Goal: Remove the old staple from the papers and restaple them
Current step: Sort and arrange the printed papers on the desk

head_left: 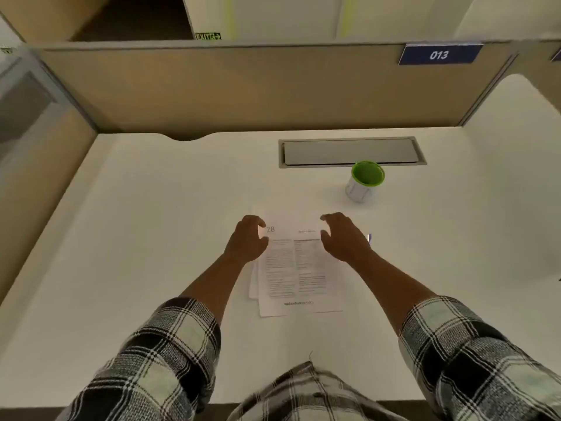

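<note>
A small stack of printed papers (pixel 296 268) lies flat on the white desk (pixel 151 238), the sheets slightly fanned at the lower left. My left hand (pixel 247 240) is over the top left corner of the papers, fingers loosely curled, gripping nothing that I can see. Over the top right corner is my right hand (pixel 344 237), fingers spread and bent, nothing in it. A small bluish-silver object (pixel 368 237) peeks out from behind my right hand; I cannot tell what it is. No staple is visible.
A white cup with a green inside (pixel 365 180) stands beyond the papers to the right. A grey cable flap (pixel 349 151) is set into the desk behind it. Tan partition walls (pixel 243 86) close the desk at the back and left.
</note>
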{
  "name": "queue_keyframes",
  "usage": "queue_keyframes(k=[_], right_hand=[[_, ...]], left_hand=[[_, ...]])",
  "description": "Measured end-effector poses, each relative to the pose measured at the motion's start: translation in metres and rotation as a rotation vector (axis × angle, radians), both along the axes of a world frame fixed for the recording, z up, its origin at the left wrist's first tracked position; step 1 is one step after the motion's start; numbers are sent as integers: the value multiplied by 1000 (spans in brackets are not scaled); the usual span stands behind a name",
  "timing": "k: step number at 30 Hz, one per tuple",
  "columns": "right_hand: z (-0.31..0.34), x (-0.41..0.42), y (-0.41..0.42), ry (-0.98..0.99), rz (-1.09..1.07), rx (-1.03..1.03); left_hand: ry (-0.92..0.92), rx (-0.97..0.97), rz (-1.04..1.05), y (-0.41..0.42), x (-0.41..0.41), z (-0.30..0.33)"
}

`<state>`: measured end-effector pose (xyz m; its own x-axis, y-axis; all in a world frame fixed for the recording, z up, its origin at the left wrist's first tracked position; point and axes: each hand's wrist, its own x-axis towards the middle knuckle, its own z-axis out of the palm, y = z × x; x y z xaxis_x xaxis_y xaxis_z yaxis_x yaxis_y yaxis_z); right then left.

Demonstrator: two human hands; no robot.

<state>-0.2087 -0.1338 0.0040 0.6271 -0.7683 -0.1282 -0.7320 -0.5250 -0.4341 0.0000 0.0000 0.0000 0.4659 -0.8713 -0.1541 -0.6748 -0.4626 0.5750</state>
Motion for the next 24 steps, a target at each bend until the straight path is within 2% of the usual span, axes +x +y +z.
queue_keyframes(k=[5, 8, 12, 18, 24], right_hand=[[-23, 13, 4, 156, -94, 136], [-32, 18, 6, 160, -136, 203], [-38, 21, 5, 139, -186, 182], [-43, 18, 12, 131, -148, 167], [-42, 14, 12, 91, -146, 175]], left_hand=[[173, 148, 105, -7, 8, -13], [338, 142, 252, -12, 8, -24], [500, 66, 420, -17, 8, -31], [540, 27, 460, -14, 9, -37], [455, -8, 397, -13, 12, -42]])
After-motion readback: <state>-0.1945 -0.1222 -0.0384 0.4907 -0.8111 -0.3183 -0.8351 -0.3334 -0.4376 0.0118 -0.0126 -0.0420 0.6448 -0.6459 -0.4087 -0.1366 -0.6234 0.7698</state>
